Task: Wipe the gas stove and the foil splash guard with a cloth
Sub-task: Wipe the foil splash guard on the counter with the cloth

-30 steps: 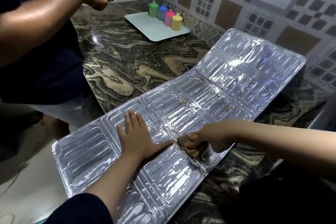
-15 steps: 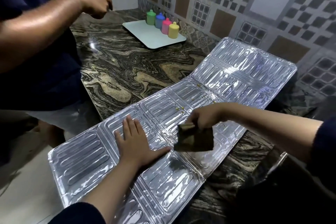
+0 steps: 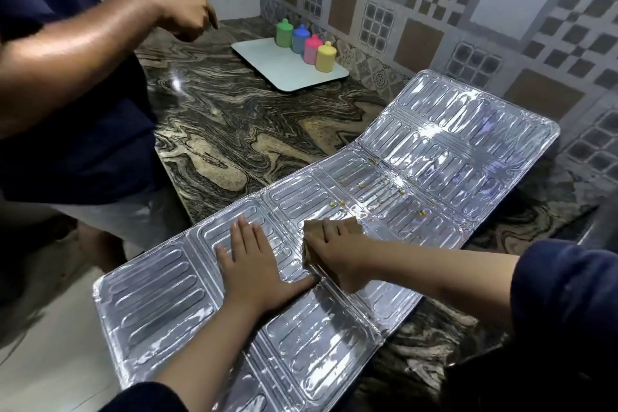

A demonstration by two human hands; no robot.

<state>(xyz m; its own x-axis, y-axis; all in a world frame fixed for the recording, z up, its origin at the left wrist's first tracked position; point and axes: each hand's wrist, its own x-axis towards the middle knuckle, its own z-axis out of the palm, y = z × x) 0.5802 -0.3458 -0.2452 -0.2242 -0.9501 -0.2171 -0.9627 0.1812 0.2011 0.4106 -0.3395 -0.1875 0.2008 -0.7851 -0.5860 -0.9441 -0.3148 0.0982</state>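
The silver foil splash guard point(image 3: 444, 144) lies unfolded across the marble counter, its far panel leaning up against the tiled wall and its near end hanging over the counter edge. My left hand point(image 3: 254, 264) presses flat on a middle panel with fingers straight. Beside it, my right hand point(image 3: 337, 251) presses a folded brown cloth point(image 3: 312, 231) onto the foil, fingers laid over it. Small yellow crumbs point(image 3: 337, 203) dot the foil just beyond the cloth. The gas stove is not in view.
Another person stands at the left, their arm and hand point(image 3: 180, 8) raised over the counter point(image 3: 234, 130). A white tray point(image 3: 284, 77) with several coloured bottles point(image 3: 324, 57) sits at the back by the patterned wall. Floor shows at the lower left.
My right hand lifted the cloth off the foil, then set it down again farther left, close to my left hand. My left hand has stayed flat in place.
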